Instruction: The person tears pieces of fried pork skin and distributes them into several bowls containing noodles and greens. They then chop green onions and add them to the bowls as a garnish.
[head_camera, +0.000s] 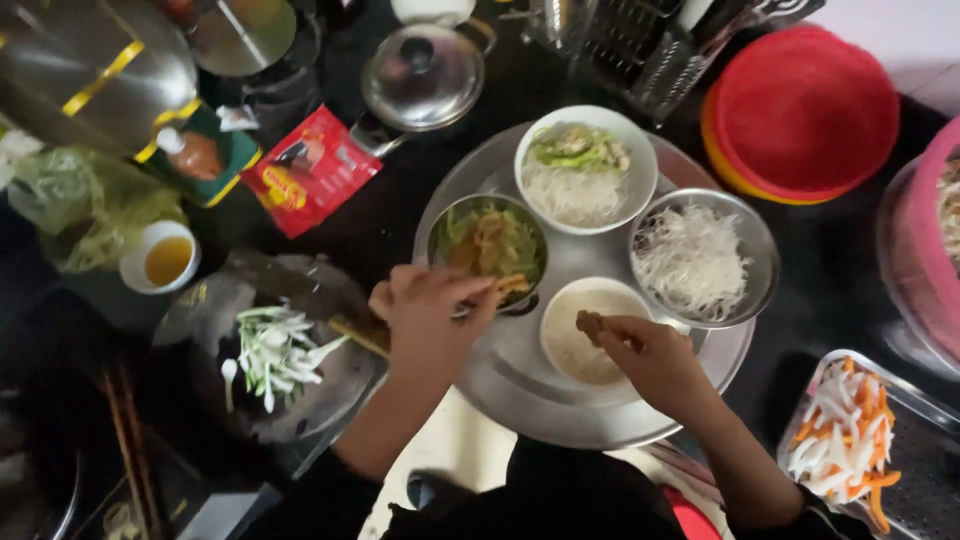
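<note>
A round metal tray carries several bowls. My left hand grips a utensil at the rim of a steel bowl of green and brown shredded food. My right hand pinches a small brown piece of food over a white bowl of pale contents. Behind stand a white bowl of noodles and greens and a steel bowl of white shreds.
Sliced spring onions lie on a dark plate at left, near a small cup of amber liquid and a red packet. A pot lid, red baskets and a tray of carrot and white strips surround the tray.
</note>
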